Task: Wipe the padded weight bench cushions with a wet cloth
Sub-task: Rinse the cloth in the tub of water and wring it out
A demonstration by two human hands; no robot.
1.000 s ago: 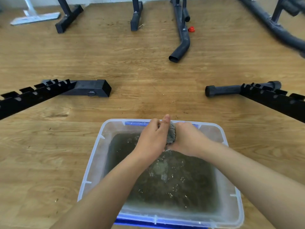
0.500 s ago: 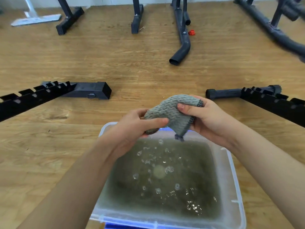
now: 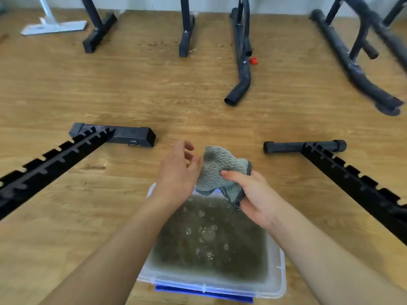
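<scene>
1. A second ago we squeezed the cloth (image 3: 220,168) with both hands, low over the water (image 3: 209,238) in the tub (image 3: 283,274). Now the cloth is above the tub's far rim and partly unfolded.
2. Our left hand (image 3: 176,172) has let go. Its fingers are loosely curled and hold nothing, just beside the cloth's left edge. Whether they touch it, we cannot tell.
3. Our right hand (image 3: 255,194) alone grips the cloth, thumb pressed on top. The cloth rises up and to the left of this hand.
4. We judge the wringing finished and the damp cloth ready for the cushions, which are not in view.
</scene>
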